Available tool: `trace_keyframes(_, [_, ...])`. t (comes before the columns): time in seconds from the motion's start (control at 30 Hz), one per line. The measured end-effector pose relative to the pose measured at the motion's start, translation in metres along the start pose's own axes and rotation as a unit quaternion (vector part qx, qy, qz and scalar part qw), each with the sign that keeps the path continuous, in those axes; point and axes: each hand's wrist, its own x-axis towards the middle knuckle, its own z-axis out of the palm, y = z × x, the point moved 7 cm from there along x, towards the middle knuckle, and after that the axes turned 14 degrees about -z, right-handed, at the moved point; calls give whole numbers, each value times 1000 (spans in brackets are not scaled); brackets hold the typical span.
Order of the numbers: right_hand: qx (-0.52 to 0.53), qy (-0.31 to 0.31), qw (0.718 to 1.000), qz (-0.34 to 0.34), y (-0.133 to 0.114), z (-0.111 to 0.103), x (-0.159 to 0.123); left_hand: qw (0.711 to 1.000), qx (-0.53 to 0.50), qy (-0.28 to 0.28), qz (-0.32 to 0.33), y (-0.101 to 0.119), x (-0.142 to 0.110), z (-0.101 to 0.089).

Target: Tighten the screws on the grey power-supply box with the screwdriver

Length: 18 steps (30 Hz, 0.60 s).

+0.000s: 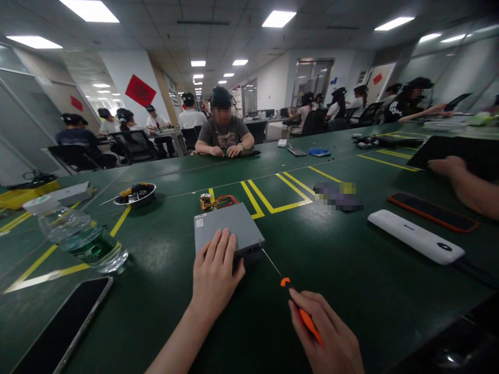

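Note:
A grey metal box (pixel 228 228) with coloured wires (pixel 218 201) at its far end lies on the green table (pixel 331 270). My left hand (pixel 215 275) rests flat on the box's near end, fingers stretched out. My right hand (pixel 331 332) is closed round the orange handle of a screwdriver (pixel 300 309). The thin shaft points up and left, its tip at the box's near right corner.
A plastic water bottle (pixel 80 236) lies at left, a phone (pixel 58 327) near the bottom left. A metal bowl with tools (pixel 134 195) sits behind. At right lie a white power bank (pixel 415 236), a red-edged phone (pixel 432 212) and another person's arm (pixel 468 184). Several people sit at the far tables.

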Motion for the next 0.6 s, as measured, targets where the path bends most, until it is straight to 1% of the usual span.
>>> trace_keyframes(0.07, [53, 14, 997, 58, 5, -3, 2, 1000, 1, -1, 0, 0, 0, 0])
trace_keyframes(0.1, [87, 23, 990, 108, 10, -5, 3, 1000, 1, 0, 0, 0, 0, -1])
trace_keyframes(0.13, [127, 30, 979, 157, 15, -4, 2, 1000, 1, 3, 1, 0, 0, -1])
trace_keyframes(0.2, [221, 46, 947, 231, 23, -1, 1, 1000, 3, 7, 3, 1, 0, -1])
trace_keyframes(0.27, [303, 69, 909, 277, 30, 4, -2, 1000, 3, 12, 6, 2, 1, -2])
trace_keyframes(0.3, [328, 81, 893, 296, 33, 5, -4, 1000, 3, 14, 5, 2, 1, -2])
trace_keyframes(0.33, [339, 87, 884, 310, 36, 7, -6, 1000, 2, 16, 4, 1, 1, -2])
trace_keyframes(0.37, [337, 82, 883, 316, 39, 8, -7, 1000, 1, 17, 3, 1, 1, -2])
trace_keyframes(0.4, [325, 70, 890, 311, 40, 8, -8, 1000, 0, 17, 2, 1, 1, -1])
trace_keyframes(0.47, [286, 34, 921, 264, 37, 6, -6, 1000, -5, 17, 2, 1, 1, -1])
trace_keyframes(0.53, [237, 7, 955, 178, 28, 3, -1, 1000, -14, 19, 3, 0, 1, 0])
trace_keyframes(0.6, [184, 1, 979, 91, 17, -1, 2, 999, -20, 25, 4, 0, 0, -1])
